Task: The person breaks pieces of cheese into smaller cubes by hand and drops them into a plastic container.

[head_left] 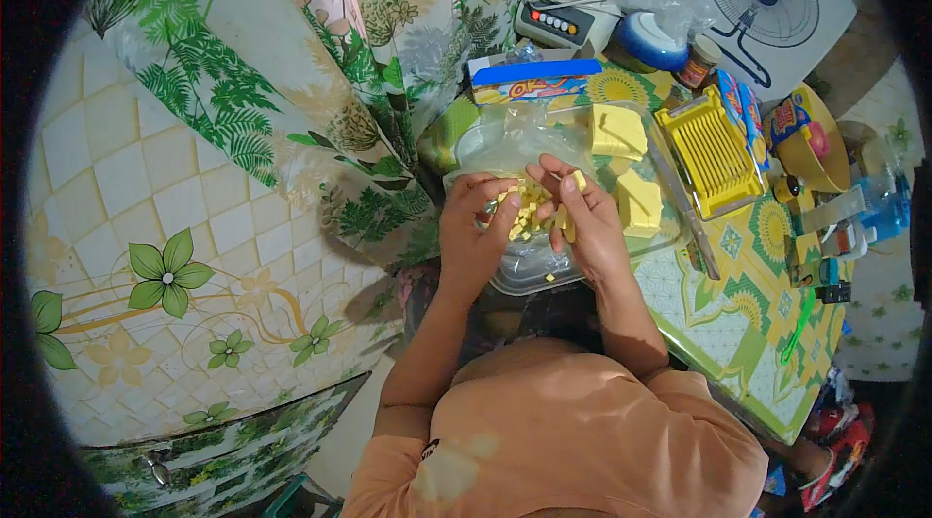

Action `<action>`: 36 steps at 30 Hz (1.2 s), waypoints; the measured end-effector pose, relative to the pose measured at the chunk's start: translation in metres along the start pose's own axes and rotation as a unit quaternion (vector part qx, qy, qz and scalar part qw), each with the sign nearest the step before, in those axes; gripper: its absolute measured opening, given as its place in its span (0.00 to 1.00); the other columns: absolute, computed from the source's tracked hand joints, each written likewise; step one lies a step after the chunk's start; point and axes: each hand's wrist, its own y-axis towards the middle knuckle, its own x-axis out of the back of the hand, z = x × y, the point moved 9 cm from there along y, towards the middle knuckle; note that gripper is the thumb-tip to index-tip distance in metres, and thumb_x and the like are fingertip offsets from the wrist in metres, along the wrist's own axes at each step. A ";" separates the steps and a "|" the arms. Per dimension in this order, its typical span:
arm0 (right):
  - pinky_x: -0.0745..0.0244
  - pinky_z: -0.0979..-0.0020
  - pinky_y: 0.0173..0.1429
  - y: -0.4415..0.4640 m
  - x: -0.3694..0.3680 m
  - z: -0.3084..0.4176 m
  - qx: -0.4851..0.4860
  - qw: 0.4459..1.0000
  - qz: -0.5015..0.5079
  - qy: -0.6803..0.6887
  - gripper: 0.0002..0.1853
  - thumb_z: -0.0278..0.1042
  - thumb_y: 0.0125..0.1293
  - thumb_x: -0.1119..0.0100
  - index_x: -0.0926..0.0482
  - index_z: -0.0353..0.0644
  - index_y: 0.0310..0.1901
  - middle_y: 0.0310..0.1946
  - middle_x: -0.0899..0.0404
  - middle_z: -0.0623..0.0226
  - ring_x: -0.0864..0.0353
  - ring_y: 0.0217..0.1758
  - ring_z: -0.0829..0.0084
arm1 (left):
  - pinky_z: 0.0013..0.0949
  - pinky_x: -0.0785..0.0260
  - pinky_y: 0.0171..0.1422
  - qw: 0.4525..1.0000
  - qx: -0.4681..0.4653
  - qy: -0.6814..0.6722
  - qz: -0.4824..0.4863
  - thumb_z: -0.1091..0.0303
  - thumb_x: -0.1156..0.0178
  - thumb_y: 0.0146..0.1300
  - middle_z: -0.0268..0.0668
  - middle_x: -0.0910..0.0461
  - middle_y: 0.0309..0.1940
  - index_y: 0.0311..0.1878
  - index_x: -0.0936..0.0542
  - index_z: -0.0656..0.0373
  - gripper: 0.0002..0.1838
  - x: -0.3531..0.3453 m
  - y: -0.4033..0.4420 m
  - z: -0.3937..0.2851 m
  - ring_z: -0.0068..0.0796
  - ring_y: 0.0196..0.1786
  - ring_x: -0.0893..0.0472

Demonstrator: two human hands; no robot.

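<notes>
Small yellow cubes lie heaped in a clear plastic tray, with a clear plastic bag at its far side. Over the heap, my right hand is closed on a yellow stick that shows between thumb and fingers. My left hand is beside the cubes, its fingers curled toward the thumb; what they hold, if anything, cannot be made out. To the right of my hands, two cut yellow blocks rest in a clear tray, looking like cheese, with slabs on top.
A yellow slotted slicer stands to the right, near a knife. Behind are a blue box, a blender base and a jar. Bottles and a green-handled tool occupy the table's right side. A patterned curtain hangs at left.
</notes>
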 end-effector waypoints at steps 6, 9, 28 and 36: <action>0.36 0.82 0.21 -0.002 0.007 0.010 0.060 0.998 -0.033 -0.003 0.21 0.42 0.71 0.52 0.32 0.38 0.59 0.34 0.25 0.72 0.33 0.24 0.86 | 0.23 0.34 0.37 1.000 0.009 -0.015 -0.015 0.69 0.38 0.57 0.33 0.24 0.38 0.41 0.18 0.58 0.09 0.004 -0.002 0.001 0.21 0.36 0.26; 0.39 0.82 0.19 -0.003 0.009 0.013 0.069 0.996 -0.036 0.041 0.17 0.41 0.70 0.50 0.30 0.40 0.55 0.26 0.33 0.76 0.36 0.21 0.86 | 0.22 0.34 0.37 0.997 0.040 -0.062 -0.015 0.70 0.38 0.57 0.32 0.24 0.36 0.41 0.19 0.60 0.09 0.007 -0.005 0.008 0.19 0.34 0.26; 0.29 0.69 0.35 -0.059 -0.021 0.013 -0.039 0.835 0.195 -0.513 0.10 0.38 0.61 0.40 0.21 0.39 0.36 0.24 0.21 0.63 0.22 0.28 0.69 | 0.21 0.30 0.33 0.955 0.150 -0.061 0.248 0.71 0.38 0.59 0.30 0.22 0.33 0.42 0.21 0.63 0.09 -0.004 -0.057 0.016 0.14 0.32 0.25; 0.28 0.61 0.38 -0.058 0.000 0.011 -0.017 0.745 0.116 -0.657 0.13 0.43 0.61 0.44 0.20 0.42 0.38 0.29 0.20 0.59 0.20 0.35 0.58 | 0.21 0.29 0.34 0.966 0.146 -0.102 0.187 0.71 0.37 0.59 0.30 0.22 0.35 0.42 0.20 0.60 0.09 0.000 -0.054 0.016 0.15 0.35 0.24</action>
